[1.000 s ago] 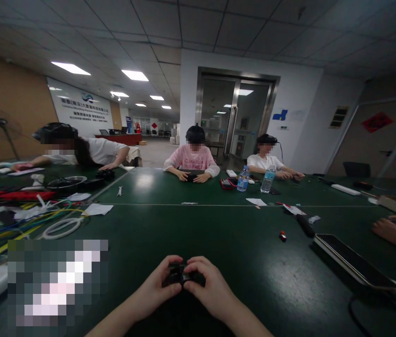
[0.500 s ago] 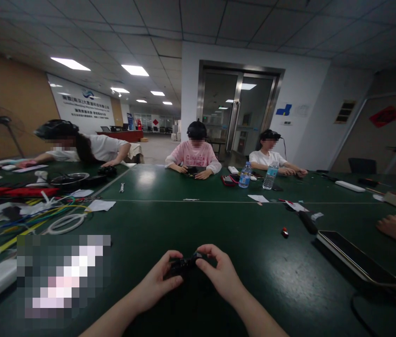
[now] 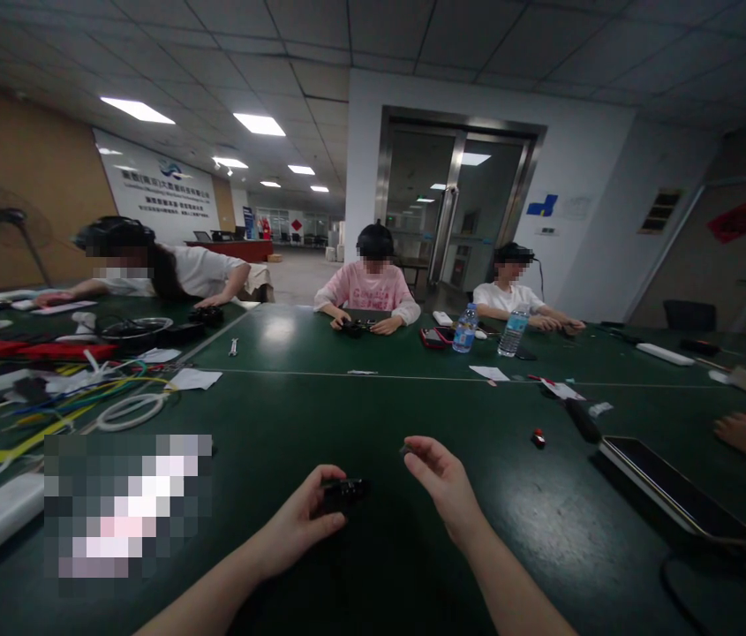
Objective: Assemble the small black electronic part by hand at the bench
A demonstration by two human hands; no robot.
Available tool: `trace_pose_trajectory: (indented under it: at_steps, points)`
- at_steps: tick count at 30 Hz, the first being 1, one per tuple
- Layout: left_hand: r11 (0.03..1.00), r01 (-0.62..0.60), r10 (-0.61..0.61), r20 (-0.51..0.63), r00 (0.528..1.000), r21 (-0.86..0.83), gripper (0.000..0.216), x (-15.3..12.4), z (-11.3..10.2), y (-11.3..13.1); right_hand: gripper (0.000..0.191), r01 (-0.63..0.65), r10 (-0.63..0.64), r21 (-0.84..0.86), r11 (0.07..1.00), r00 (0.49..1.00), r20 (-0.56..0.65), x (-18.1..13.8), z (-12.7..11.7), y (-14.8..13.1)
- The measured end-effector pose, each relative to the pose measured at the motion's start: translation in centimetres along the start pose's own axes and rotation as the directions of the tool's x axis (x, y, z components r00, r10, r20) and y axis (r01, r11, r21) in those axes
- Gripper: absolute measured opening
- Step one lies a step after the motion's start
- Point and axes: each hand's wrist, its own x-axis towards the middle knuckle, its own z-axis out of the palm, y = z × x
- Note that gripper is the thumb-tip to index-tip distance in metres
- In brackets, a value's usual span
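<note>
Compared with half a second ago, the right hand has drawn away from the left hand, so that a clear gap now lies between them. Nearest, the left hand grasps a small black device with a glossy, uneven top between thumb and fingers, its free end pointing toward the right hand; whether it touches the dark green, smooth tabletop below, I cannot tell. The right hand pinches a tiny dark piece at its fingertips, too small to make out further.

Right of this grip lies a small red and dark object, and farther right a large black-screened slab with a pale edge. Left of the left hand and beyond it is a coiled white cable. Farther ahead of both hands, a silver metal wrench lies to the left, and two clear plastic bottles with blue labels stand to the right. Straight beyond the hands sits a person in a pink top.
</note>
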Motion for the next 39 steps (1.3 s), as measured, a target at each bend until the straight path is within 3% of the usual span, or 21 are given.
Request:
trace_pose_trajectory:
  at_steps: [7,23,32,39]
  points:
    - [1.0,0.021,-0.021,-0.001,1.0,0.009,0.043,0.0,0.0,0.0,0.036,-0.025,0.035,0.124,0.992,0.996,-0.076,-0.1,-0.5,-0.1]
    - [0.999,0.039,-0.04,0.023,0.999,0.037,0.042,0.0,-0.2,0.2,0.039,-0.055,0.079,0.255,0.965,0.993,-0.084,0.0,-0.9,0.5]
    - [1.0,-0.012,0.011,0.012,1.0,0.029,0.042,0.3,0.0,-0.4,0.039,-0.086,0.082,0.136,0.987,0.996,0.036,-0.8,0.9,0.0]
    - [1.0,-0.021,0.021,-0.001,1.0,0.016,0.041,0.3,0.2,-0.4,0.03,-0.035,0.043,-0.036,0.999,0.969,0.242,-1.7,3.2,-0.2]
